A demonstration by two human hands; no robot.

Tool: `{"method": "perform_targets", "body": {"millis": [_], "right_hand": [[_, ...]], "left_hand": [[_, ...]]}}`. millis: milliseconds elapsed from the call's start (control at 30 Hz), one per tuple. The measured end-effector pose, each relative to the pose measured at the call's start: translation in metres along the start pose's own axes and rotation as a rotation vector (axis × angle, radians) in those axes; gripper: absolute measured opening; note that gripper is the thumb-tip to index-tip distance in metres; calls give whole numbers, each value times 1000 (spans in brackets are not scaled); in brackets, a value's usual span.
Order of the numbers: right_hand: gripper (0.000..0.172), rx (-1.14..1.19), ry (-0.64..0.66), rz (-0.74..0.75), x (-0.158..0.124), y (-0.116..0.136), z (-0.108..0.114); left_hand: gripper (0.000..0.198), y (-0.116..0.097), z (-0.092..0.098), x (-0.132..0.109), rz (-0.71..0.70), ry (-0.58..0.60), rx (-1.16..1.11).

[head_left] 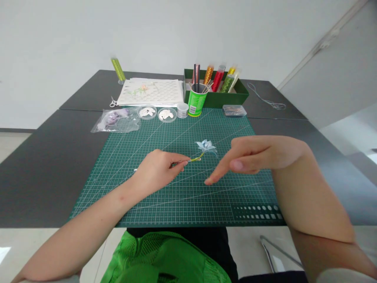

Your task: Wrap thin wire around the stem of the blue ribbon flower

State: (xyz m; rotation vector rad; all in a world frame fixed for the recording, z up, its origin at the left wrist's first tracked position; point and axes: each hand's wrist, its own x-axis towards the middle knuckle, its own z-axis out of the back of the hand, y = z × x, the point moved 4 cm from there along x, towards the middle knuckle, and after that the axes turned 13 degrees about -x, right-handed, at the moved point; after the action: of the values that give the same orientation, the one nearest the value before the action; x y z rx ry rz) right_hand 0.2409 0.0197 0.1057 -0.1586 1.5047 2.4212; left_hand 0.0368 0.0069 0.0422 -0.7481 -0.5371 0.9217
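My left hand (160, 169) is closed in a pinch on the wire stem of a small pale-blue beaded flower (207, 146), held just above the green cutting mat (165, 204). The stem has a yellow-green wrapped section near the bloom. My right hand (250, 155) hovers to the right of the flower with fingers stretched out and pointing down-left toward the mat, holding nothing. A fingertip nearly touches the mat below the flower.
At the mat's far edge stand a green cup of tools (196, 100), a small jar (182, 110), two shallow dishes of petals (167, 114), a plastic bag (116, 120) and a clear box (234, 111). Behind are a green tray of bead tubes (232, 96), pattern sheets (153, 92), scissors (113, 103) and a cord (266, 100).
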Motion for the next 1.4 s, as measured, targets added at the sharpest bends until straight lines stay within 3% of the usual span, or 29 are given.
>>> {"method": "perform_targets", "body": {"millis": [167, 333, 667, 833, 967, 1133, 1233, 1333, 1400], "right_hand": [[62, 120, -358, 2, 0, -13, 18], [69, 166, -485, -95, 5, -33, 27], [74, 268, -454, -220, 16, -70, 29], [71, 315, -398, -272, 22, -90, 23], [69, 279, -335, -235, 27, -101, 18], [67, 210, -171, -127, 33, -98, 9], [63, 314, -383, -146, 37, -102, 18], [50, 220, -797, -430, 32, -119, 34], [32, 53, -993, -632, 26, -127, 40]], "left_hand": [[26, -4, 2, -1, -88, -2, 90], [27, -7, 3, -3, -194, -19, 146], [19, -12, 3, -8, -330, -83, 159], [23, -12, 9, -10, -363, -231, 156], [30, -10, 16, -10, -363, -351, 136], [24, -5, 20, -7, -253, -401, -21], [25, -3, 21, -6, -173, -412, -123], [25, -1, 22, -5, -123, -434, -198], [25, 0, 22, -4, -99, -438, -233]]}}
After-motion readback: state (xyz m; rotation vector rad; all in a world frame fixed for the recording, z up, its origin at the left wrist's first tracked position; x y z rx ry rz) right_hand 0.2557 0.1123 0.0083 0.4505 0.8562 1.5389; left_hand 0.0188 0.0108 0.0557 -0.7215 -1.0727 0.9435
